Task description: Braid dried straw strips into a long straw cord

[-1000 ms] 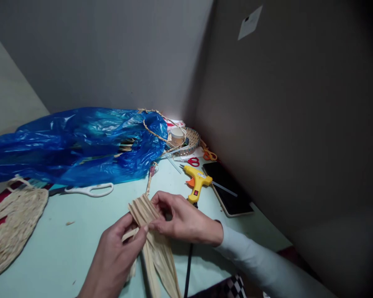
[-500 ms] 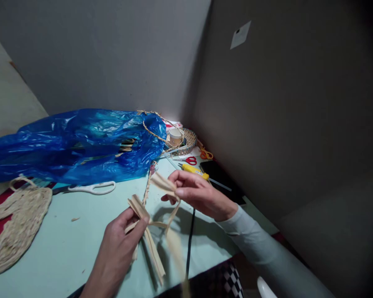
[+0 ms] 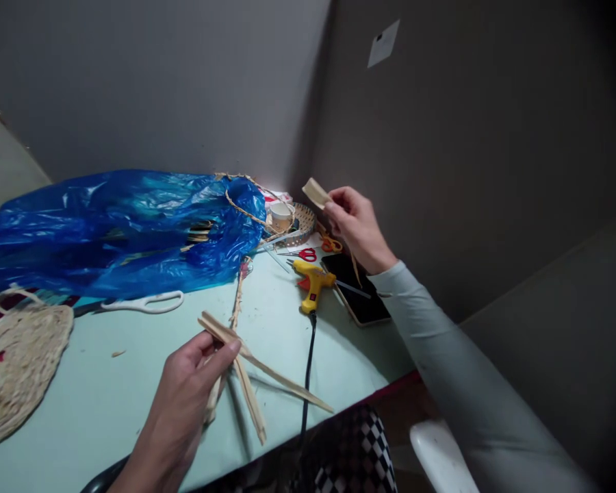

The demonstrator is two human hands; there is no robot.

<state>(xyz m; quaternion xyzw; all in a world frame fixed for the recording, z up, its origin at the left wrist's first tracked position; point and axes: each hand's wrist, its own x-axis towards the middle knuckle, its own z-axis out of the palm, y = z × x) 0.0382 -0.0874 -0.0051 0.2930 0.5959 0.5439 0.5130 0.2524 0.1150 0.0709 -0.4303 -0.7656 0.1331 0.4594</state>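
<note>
Low over the table's front, my left hand (image 3: 187, 383) pinches several flat, pale dried-fibre strips (image 3: 250, 400) between thumb and fingers. Their ends fan out to the right and downward. My right hand (image 3: 356, 229) is raised further back, closed on another fibre strip (image 3: 316, 194); its wide end juts up to the left and a thin tail hangs below the hand. Beneath that hand lies a dark phone (image 3: 364, 308) with a translucent stick across it. A twisted fibre cord (image 3: 237, 294) runs behind the strips in my left hand.
A yellow glue gun (image 3: 315, 282) lies mid-table, its black cord trailing over the front edge. Blue plastic bag (image 3: 133, 233), white-handled scissors (image 3: 151, 302) and a woven piece (image 3: 28, 373) are left. Red scissors (image 3: 306, 255), orange scissors (image 3: 330, 243), a cup (image 3: 281, 216) and a basket (image 3: 305, 226) stand behind.
My right hand has moved up and away with one strip, apart from the left hand's bunch. The glue gun and phone are now uncovered. My left hand keeps its hold.
</note>
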